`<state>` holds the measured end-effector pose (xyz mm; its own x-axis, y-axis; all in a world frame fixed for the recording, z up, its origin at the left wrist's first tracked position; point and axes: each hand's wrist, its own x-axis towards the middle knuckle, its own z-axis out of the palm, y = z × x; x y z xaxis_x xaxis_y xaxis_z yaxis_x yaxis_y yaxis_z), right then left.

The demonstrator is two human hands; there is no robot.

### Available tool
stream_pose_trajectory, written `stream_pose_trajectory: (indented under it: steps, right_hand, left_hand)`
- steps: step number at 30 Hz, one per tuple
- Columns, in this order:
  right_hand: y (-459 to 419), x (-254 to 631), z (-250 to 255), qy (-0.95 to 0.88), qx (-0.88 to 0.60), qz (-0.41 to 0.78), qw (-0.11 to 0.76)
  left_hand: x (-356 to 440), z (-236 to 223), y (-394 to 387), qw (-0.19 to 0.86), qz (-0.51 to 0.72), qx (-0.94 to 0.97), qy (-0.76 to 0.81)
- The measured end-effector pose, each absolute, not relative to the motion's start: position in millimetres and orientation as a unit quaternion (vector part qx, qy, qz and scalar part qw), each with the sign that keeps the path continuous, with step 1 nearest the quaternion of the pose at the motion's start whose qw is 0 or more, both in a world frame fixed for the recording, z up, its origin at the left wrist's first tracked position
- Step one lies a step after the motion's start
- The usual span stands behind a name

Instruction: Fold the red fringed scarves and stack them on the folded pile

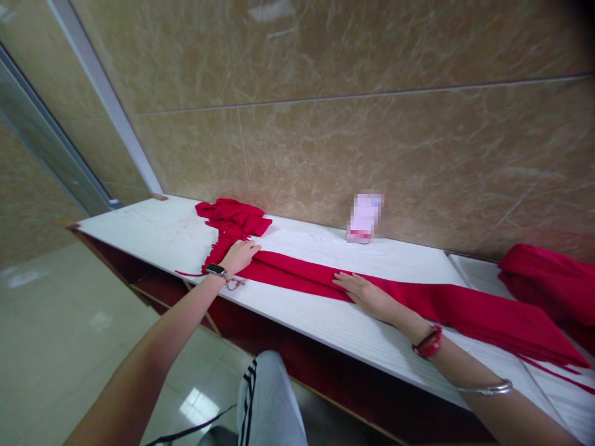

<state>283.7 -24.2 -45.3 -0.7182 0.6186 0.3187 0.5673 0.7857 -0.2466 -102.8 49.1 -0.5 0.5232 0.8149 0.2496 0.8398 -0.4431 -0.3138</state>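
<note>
A long red scarf [297,275], folded lengthwise, stretches along the white cabinet top [307,316]. Its fringed end lies to the left and the strip runs away to the right. My left hand [240,256] presses down near the fringed end, palm on the cloth, fingers stretched out. Farther right, my right hand [367,294] rests flat on the fabric with its fingers extended. Neither hand grasps the cloth. Beyond my left hand, a crumpled piece of red cloth [237,217] lies close to the wall.
A blurred pink phone-like object [365,217] leans upright against the tiled wall [325,148]. More folded red cloth [548,285] is heaped at the right. Below the cabinet top are open dark-red shelves [334,378]. My knee [269,396] is near the front edge.
</note>
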Motion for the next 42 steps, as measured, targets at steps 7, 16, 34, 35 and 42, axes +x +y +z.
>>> stream_pose_trajectory:
  steps: [7,16,34,35,42]
  right_hand:
    - [-25.3,286.9,-41.1,-0.894,-0.369,0.050,0.249]
    - [-34.8,289.5,-30.7,-0.933,-0.324,0.077,0.138]
    - [-41.2,289.4,-20.1,-0.906,-0.353,0.058,0.227]
    - [-41.7,290.3,-18.8,-0.912,-0.348,0.063,0.209]
    - [-38.6,294.6,-24.2,-0.939,-0.314,0.085,0.109]
  left_hand:
    - [-102.6,22.8,55.1,0.296,-0.137,-0.766,-0.554]
    - [-140.7,-6.9,29.4,0.162,-0.039,-0.899,-0.405]
    - [-73.3,23.6,13.5,0.154,-0.160,-0.882,-0.415]
    - [-75.5,24.1,9.8,0.143,-0.147,-0.892,-0.402]
    - [-83.3,0.6,0.5,0.116,-0.027,-0.912,-0.392]
